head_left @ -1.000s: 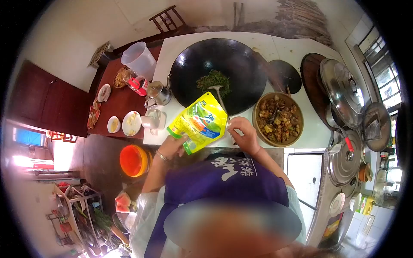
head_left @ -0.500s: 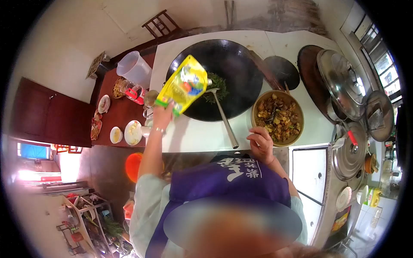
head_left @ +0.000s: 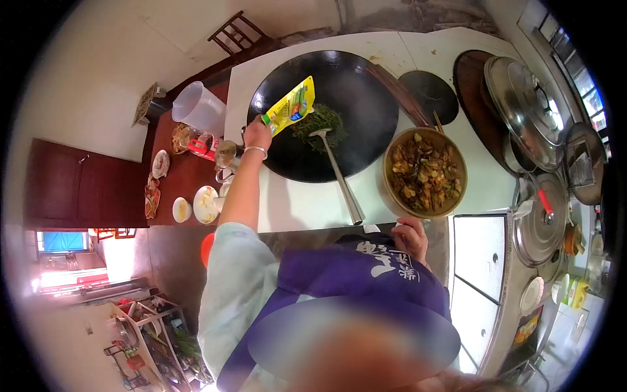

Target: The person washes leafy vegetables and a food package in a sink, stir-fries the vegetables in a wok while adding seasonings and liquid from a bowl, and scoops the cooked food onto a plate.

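Note:
My left hand (head_left: 258,133) is wrapped round one end of a yellow seasoning pouch (head_left: 292,108), tilted over the left side of a large black wok (head_left: 366,130). Below the pouch, dark green leafy vegetables (head_left: 318,128) lie in the wok. A long-handled metal spatula (head_left: 339,176) rests with its head in the greens and its handle across the counter edge. My right hand (head_left: 411,236) is curled near the counter edge, just below a bowl of cooked food (head_left: 424,172). What its fingers hold, if anything, is hidden.
On the red table (head_left: 171,134) at left are a translucent bucket (head_left: 198,106), a red-labelled bottle (head_left: 204,145) and small bowls. A round black lid (head_left: 428,97) lies beside the wok; large metal lids (head_left: 526,112) stand at right. Chopsticks (head_left: 437,121) touch the bowl.
My left hand has moved up and farther over the wok, turning the pouch more edge-on. My right hand has dropped closer to the apron, its fingers more curled.

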A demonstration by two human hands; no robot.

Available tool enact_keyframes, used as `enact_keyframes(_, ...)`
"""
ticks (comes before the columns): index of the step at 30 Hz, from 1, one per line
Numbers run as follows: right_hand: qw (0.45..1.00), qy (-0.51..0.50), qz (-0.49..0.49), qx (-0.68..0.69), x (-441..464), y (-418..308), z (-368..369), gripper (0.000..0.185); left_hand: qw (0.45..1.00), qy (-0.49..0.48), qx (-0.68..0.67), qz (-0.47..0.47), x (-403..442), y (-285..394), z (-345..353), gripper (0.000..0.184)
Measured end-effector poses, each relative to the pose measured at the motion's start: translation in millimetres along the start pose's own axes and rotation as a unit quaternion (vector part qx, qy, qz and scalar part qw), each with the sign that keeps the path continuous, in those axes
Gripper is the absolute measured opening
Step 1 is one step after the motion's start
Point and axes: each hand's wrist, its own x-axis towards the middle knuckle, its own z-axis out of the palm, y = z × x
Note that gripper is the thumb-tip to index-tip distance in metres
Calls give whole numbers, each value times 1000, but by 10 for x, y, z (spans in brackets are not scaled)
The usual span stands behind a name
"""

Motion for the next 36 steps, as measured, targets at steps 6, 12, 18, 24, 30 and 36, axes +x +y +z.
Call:
enact_keyframes(6,1000,-7,11,12,-16,77,10,24,999,41,-18,-17,-55,53,-71,22)
enact_keyframes(12,1000,0,0,-2,51,64,22,24,999,36,-14,-34,-131,-90,80,18)
enact_keyframes(18,1000,-13,-22,-7,88,13,-6,25,998,65,-3,3,-149,-143,-51,19)
enact_keyframes(24,1000,-9,-28,-7,64,39,3,25,999,35,10,-35,-214,-144,97,22)
enact_keyframes(30,1000,-5,-26,-12,77,-43,-46,24,998,49,23,-12,-229,-70,-26,17)
enact_keyframes(36,1000,-1,-18,-13,53,-50,-57,24,995,97,-14,13,-244,-24,-85,18)
